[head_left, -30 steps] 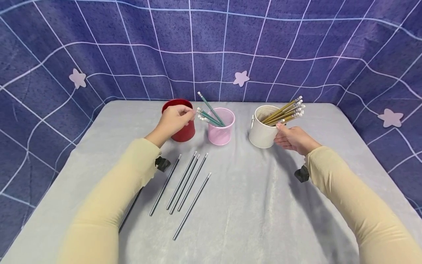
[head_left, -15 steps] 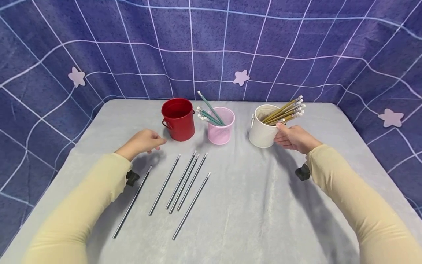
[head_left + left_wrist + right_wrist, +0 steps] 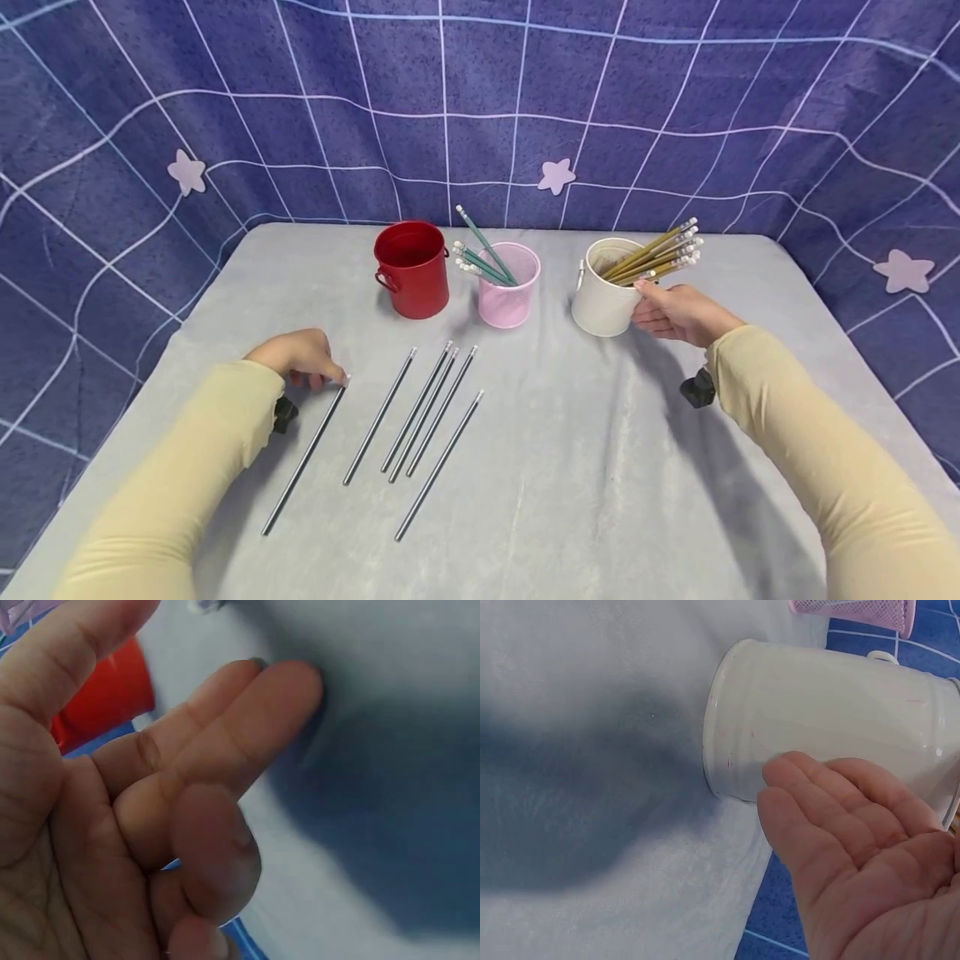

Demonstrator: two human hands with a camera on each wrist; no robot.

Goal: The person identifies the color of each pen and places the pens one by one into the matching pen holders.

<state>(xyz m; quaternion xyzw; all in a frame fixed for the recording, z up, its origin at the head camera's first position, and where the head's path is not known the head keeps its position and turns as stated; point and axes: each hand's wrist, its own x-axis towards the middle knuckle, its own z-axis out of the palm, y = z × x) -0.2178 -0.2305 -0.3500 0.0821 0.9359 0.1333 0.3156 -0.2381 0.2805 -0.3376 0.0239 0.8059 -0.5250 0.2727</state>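
Observation:
My left hand [image 3: 303,357] is low over the table, its fingertip right at the white eraser of the leftmost silver-grey pencil [image 3: 303,462]. In the left wrist view the fingers [image 3: 247,724] reach out loosely with nothing between them. My right hand [image 3: 682,315] holds the white bucket [image 3: 602,310] at its right side, thumb at the rim. Along the bucket's outer wall lie the other fingers [image 3: 795,817] in the right wrist view. Gold pencils [image 3: 660,254], erasers up, lean to the right out of that bucket.
A red bucket [image 3: 418,283] with side handles stands at the back left. Beside it, a pink mesh cup [image 3: 506,304] holds several green pencils [image 3: 483,265]. More silver-grey pencils [image 3: 423,412] lie slanted on the grey cloth. A blue gridded curtain [image 3: 480,100] rises behind.
My left hand has come away from over the red bucket, moving left and toward me, down to the leftmost pencil's eraser. My right hand has stayed at the white bucket.

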